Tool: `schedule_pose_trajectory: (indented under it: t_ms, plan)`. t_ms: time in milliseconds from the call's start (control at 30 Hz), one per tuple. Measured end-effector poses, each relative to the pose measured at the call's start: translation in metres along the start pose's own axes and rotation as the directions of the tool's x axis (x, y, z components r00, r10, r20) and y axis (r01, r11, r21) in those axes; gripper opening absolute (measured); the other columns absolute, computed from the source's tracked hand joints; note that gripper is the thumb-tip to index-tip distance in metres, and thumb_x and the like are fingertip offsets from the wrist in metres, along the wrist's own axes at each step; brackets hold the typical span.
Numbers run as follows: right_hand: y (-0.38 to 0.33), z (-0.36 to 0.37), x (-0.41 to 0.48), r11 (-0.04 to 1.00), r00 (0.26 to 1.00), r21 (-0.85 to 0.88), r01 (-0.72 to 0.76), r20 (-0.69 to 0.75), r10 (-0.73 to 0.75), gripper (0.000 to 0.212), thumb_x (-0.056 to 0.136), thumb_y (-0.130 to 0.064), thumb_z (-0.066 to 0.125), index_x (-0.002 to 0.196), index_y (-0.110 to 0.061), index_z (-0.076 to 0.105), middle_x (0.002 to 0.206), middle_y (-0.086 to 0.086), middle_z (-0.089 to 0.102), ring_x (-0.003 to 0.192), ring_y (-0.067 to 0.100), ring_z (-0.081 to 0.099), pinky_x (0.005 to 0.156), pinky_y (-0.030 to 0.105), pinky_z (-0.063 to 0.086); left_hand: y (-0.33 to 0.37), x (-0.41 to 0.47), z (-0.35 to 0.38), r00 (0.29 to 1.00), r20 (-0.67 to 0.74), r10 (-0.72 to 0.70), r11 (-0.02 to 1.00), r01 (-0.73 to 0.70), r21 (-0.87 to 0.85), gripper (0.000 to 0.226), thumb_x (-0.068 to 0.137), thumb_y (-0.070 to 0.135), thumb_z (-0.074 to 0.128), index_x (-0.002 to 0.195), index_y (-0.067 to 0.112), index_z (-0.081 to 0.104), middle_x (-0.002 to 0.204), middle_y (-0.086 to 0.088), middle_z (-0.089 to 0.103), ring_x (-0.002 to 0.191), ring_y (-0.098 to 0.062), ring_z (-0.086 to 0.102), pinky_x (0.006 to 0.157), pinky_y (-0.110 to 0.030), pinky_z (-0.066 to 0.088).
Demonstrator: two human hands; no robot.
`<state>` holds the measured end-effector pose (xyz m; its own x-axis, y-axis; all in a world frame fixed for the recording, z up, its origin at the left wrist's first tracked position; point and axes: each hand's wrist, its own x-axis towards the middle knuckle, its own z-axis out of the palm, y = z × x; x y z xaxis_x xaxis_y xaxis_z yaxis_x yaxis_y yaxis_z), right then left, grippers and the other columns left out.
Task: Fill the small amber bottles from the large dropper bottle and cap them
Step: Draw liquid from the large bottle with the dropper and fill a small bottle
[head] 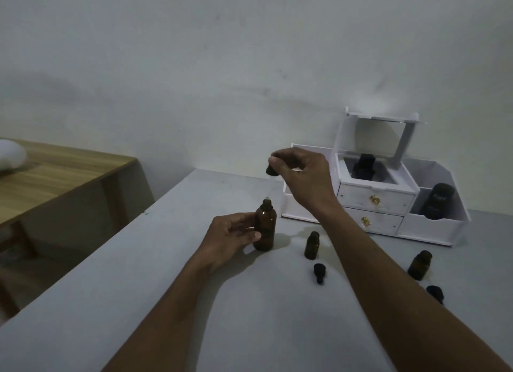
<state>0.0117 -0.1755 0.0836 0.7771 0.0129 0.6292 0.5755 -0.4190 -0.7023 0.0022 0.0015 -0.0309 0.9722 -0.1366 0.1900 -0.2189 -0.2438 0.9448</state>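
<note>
forearms stretch over the worktop (166,288): left hand (233,232) wraps the standing large dropper bottle (265,227) mid-body, right hand (305,177) pinches its dropper cap (270,171) above; likely light, slick glass, small amber bottle (311,245) nearby

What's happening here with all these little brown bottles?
A person is decanting liquid at a grey table. Their left hand grips the large amber bottle, which stands upright and open. Their right hand pinches its black dropper cap, raised above it. Two small amber bottles stand uncapped nearby, with their black caps lying on the table beside them.
</note>
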Motion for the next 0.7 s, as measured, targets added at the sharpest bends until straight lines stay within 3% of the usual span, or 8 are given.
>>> schedule_pose_trajectory:
  t_ms: [100, 200, 333, 433, 500, 633, 700]
  plan:
    - [-0.016, -0.016, 0.011, 0.999, 0.998, 0.029, 0.029, -0.050, -0.027, 0.011, 0.091, -0.023, 0.069, 0.098, -0.017, 0.074, 0.081, -0.009, 0.075, 0.077, -0.001, 0.072, 0.079, 0.015, 0.054, 0.003, -0.004, 0.000, 1.000, -0.023, 0.001, 0.999, -0.002, -0.054, 0.051, 0.073, 0.006, 0.083, 0.120, 0.022, 0.068, 0.108, 0.011, 0.072, 0.096, 0.001, 0.069, 0.077, -0.011, 0.050]
    - [-0.028, -0.038, 0.016, 0.993, 0.994, 0.105, 0.044, -0.105, -0.033, 0.004, 0.092, -0.023, 0.068, 0.094, -0.026, 0.070, 0.082, -0.012, 0.074, 0.080, 0.003, 0.073, 0.084, 0.031, 0.059, 0.011, -0.011, 0.000, 0.983, -0.183, -0.002, 0.997, -0.012, -0.074, 0.053, 0.068, 0.007, 0.086, 0.117, 0.020, 0.070, 0.104, 0.007, 0.074, 0.091, -0.003, 0.071, 0.072, -0.012, 0.053]
    - [-0.028, -0.069, 0.008, 0.982, 0.988, 0.185, 0.039, -0.151, -0.011, 0.006, 0.093, -0.019, 0.067, 0.096, -0.024, 0.069, 0.085, -0.008, 0.075, 0.084, 0.008, 0.074, 0.078, 0.030, 0.061, 0.033, -0.032, 0.012, 0.950, -0.307, 0.058, 0.993, -0.088, -0.083, 0.031, 0.073, 0.010, 0.084, 0.099, 0.023, 0.075, 0.089, 0.006, 0.076, 0.082, -0.001, 0.070, 0.067, -0.007, 0.050]
    - [-0.015, -0.086, -0.004, 0.987, 0.990, 0.161, 0.013, -0.142, 0.010, 0.013, 0.093, -0.020, 0.066, 0.106, -0.021, 0.070, 0.092, -0.002, 0.075, 0.087, 0.009, 0.074, 0.077, 0.027, 0.061, 0.050, -0.043, 0.034, 0.982, -0.186, 0.029, 0.991, -0.053, -0.125, 0.024, 0.074, 0.017, 0.083, 0.096, 0.023, 0.076, 0.088, 0.005, 0.077, 0.085, -0.004, 0.071, 0.074, -0.014, 0.053]
    - [-0.004, -0.090, -0.012, 0.990, 0.993, 0.142, 0.000, -0.114, 0.016, 0.010, 0.093, -0.020, 0.066, 0.101, -0.024, 0.070, 0.088, -0.005, 0.076, 0.084, 0.008, 0.074, 0.077, 0.026, 0.061, 0.051, -0.043, 0.051, 0.998, -0.064, -0.024, 0.993, 0.016, -0.119, 0.027, 0.075, 0.021, 0.082, 0.101, 0.023, 0.075, 0.091, 0.005, 0.077, 0.089, -0.006, 0.072, 0.081, -0.020, 0.054]
    - [0.018, -0.096, -0.025, 0.996, 0.995, 0.084, -0.028, -0.093, 0.036, 0.009, 0.092, -0.019, 0.067, 0.095, -0.027, 0.071, 0.084, -0.010, 0.076, 0.082, 0.007, 0.074, 0.077, 0.028, 0.061, 0.037, -0.038, 0.092, 0.992, 0.059, -0.108, 0.993, 0.110, -0.029, 0.047, 0.081, 0.023, 0.077, 0.125, 0.019, 0.063, 0.120, 0.008, 0.066, 0.095, 0.004, 0.063, 0.076, -0.005, 0.046]
    - [0.028, -0.097, -0.029, 0.995, 0.994, 0.090, -0.047, -0.098, 0.056, 0.009, 0.091, -0.018, 0.069, 0.094, -0.027, 0.072, 0.081, -0.013, 0.076, 0.082, 0.007, 0.074, 0.077, 0.028, 0.061, 0.030, -0.033, 0.102, 0.992, 0.050, -0.112, 0.994, 0.112, 0.008, 0.054, 0.083, 0.021, 0.075, 0.134, 0.018, 0.056, 0.130, 0.004, 0.061, 0.106, -0.004, 0.061, 0.085, -0.011, 0.046]
